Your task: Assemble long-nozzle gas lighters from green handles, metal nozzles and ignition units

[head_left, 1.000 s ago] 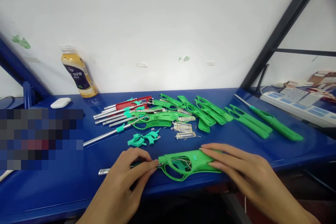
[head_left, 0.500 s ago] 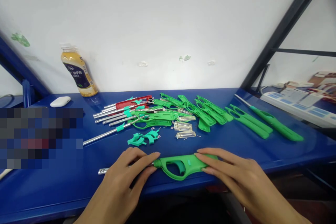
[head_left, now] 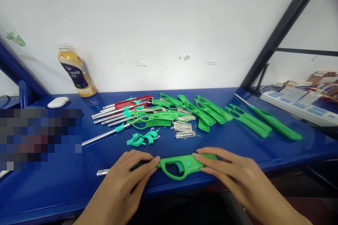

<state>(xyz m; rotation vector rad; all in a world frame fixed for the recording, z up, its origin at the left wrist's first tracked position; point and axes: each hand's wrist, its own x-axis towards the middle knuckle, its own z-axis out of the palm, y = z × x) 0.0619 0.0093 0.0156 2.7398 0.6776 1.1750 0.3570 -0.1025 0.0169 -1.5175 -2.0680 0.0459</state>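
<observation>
Blue and glossy, the worktop (head_left: 58,186) runs back to a white wall (head_left: 158,14). Over its near edge, the left hand (head_left: 124,174) seems to pinch a green utility lighter (head_left: 194,167) at its neck, partly hidden by fingers; the right hand (head_left: 232,169) pinches the handle. Teal trigger pieces (head_left: 136,140) lie beyond.

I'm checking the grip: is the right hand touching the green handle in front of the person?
Touching. The head view shows the right hand's fingers lying directly on the green handle, overlapping its rear part.
</observation>
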